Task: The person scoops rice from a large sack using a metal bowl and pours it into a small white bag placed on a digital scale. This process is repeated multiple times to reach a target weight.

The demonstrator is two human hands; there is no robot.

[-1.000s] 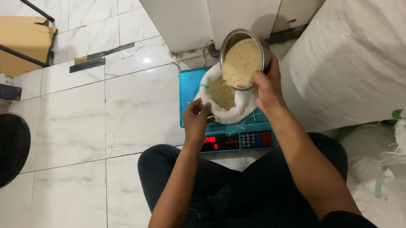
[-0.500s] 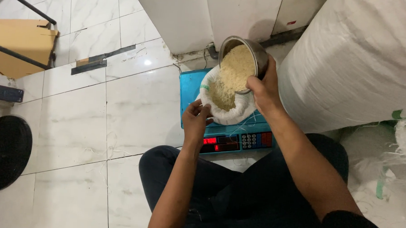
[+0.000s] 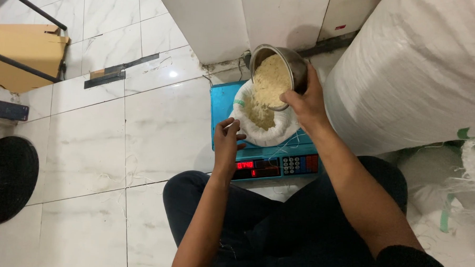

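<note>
My right hand (image 3: 308,103) grips a round metal bowl (image 3: 298,64) tipped toward me, and pale grain (image 3: 270,82) spills from it into a small white bag (image 3: 272,130). The bag stands open on a blue electronic scale (image 3: 221,104) with a lit red display (image 3: 245,165). My left hand (image 3: 226,141) holds the near left edge of the bag's rim, fingers curled around it. I sit on the floor in dark trousers, the scale just past my knees.
A very large white woven sack (image 3: 418,71) rises at the right, with loose white sacks (image 3: 456,209) below it. A cardboard box (image 3: 24,52) and a dark rail sit at the far left, above a black round object (image 3: 7,180). White marble tiles cover the floor.
The bowl has tipped further forward over the bag, and grain now pours out of it. My left hand stays at the bag's rim.
</note>
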